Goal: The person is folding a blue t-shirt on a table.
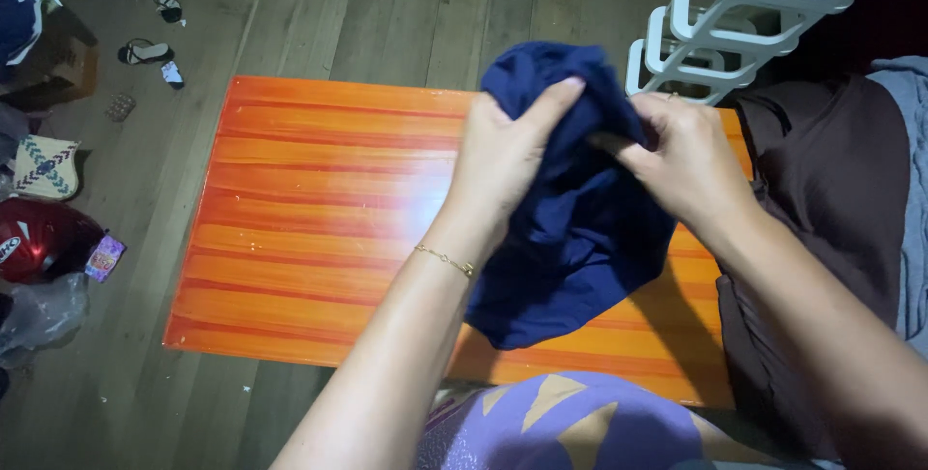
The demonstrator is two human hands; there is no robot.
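Orange striped table (309, 228) sits on a wood plank floor (367, 6). White lattice rack (735, 15) at top right, brown cloth (831, 190) piled at the table's right edge, red helmet (39, 238) and sandals (145, 49) on floor at left. Navy cloth (580, 238) is held up above the table's right half. Left hand (503, 156) is closed, pinching its top edge w/ thumb over the fabric; right hand (691, 156) is closed too, gripping the same bunched top edge.

A dark navy blue cloth (580, 228), bunched and crumpled, held up above the right half of the orange striped table (319, 228).
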